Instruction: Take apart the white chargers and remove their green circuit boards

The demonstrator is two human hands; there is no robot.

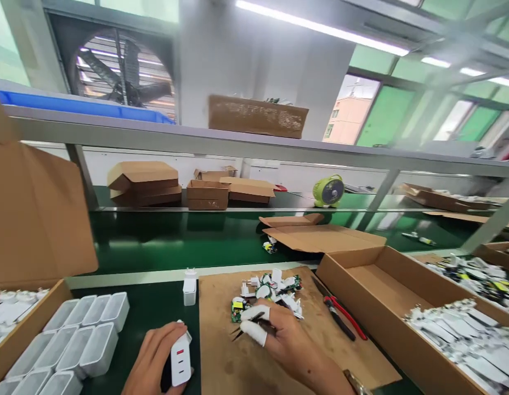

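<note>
At the lower middle, my left hand is wrapped round a white charger whose end shows a red port and two dark slots. My right hand has white covers on thumb and forefinger. Between those fingers it pinches dark tweezers, tips pointing left over the brown cardboard sheet. Just beyond the fingertips lies a heap of white plastic parts and green circuit boards. A small board with a yellow component sits at the heap's near left. Another white charger stands beside the sheet.
Red-and-black pliers lie right of the heap. A long carton holds white parts at the right. White compartment trays stand at the left, by another carton. Behind runs a green conveyor surface under a shelf.
</note>
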